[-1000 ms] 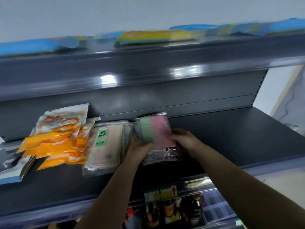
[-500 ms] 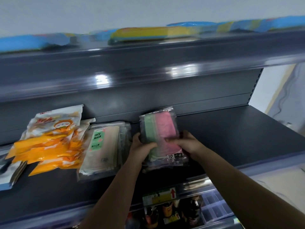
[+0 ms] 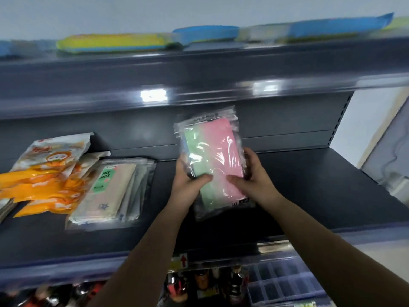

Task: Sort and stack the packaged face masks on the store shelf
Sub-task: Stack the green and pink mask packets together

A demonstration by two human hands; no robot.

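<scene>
A clear pack of pink and green face masks is tilted up above the dark shelf. My left hand grips its left edge, thumb on the front. My right hand holds its right side, thumb pressed on the pink part. More clear packs seem to lie behind it, gripped together. To the left a stack of beige packs labelled FACE MASK lies flat on the shelf. Further left sits a pile of orange and white mask packs.
The upper shelf overhangs close above and carries flat blue and yellow packs. Below the shelf's front lip stand bottles and a blue divided tray. The shelf ends at the right by a white wall.
Both hands have lifted the pink and green pack off the shelf and tipped it upright toward the camera. The view has shifted slightly right.
</scene>
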